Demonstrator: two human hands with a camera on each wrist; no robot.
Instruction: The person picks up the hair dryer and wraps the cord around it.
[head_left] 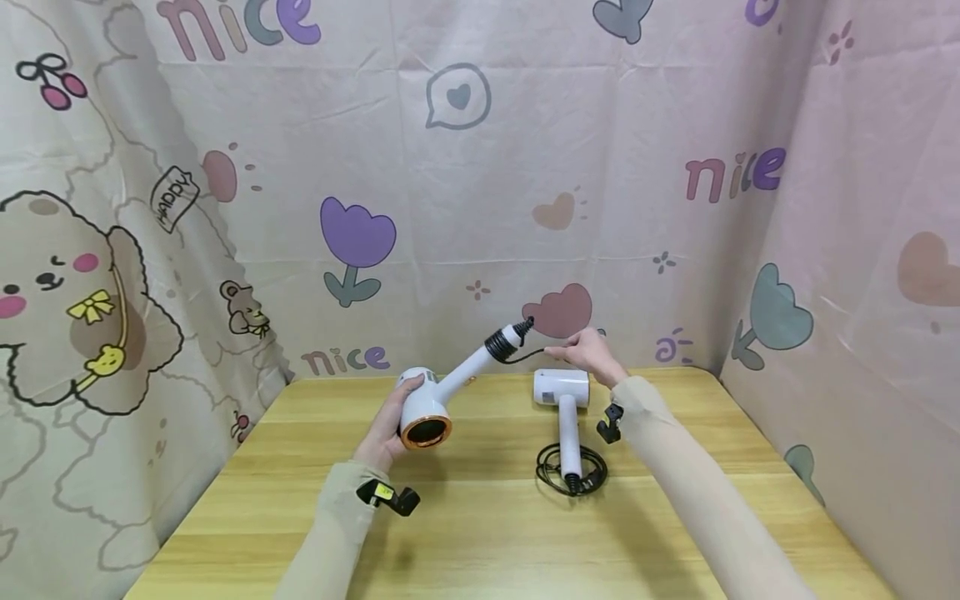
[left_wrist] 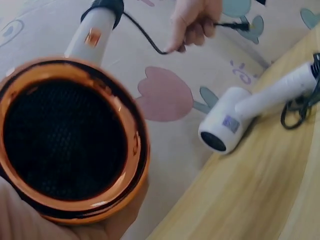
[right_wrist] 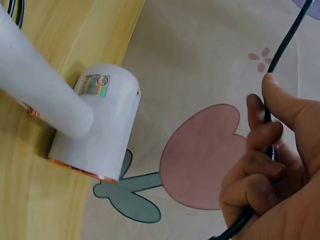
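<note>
My left hand [head_left: 388, 423] grips the head of a white hair dryer [head_left: 465, 372] with a copper-coloured rim, its handle slanting up to the right above the table. Black cord [head_left: 500, 345] is wound in several turns round the end of that handle. From the coil, a length runs to my right hand [head_left: 588, 353], whose thumb and curled fingers hold the cord [right_wrist: 286, 47]. The plug end [left_wrist: 240, 25] sticks out past that hand in the left wrist view. Below the right hand, a second white hair dryer [head_left: 570, 425] lies on the table.
The second dryer's black cord [head_left: 600, 477] lies looped round its handle end on the wooden table [head_left: 480, 533]. Behind and at both sides hangs a printed curtain [head_left: 465, 208], close to the table's far edge.
</note>
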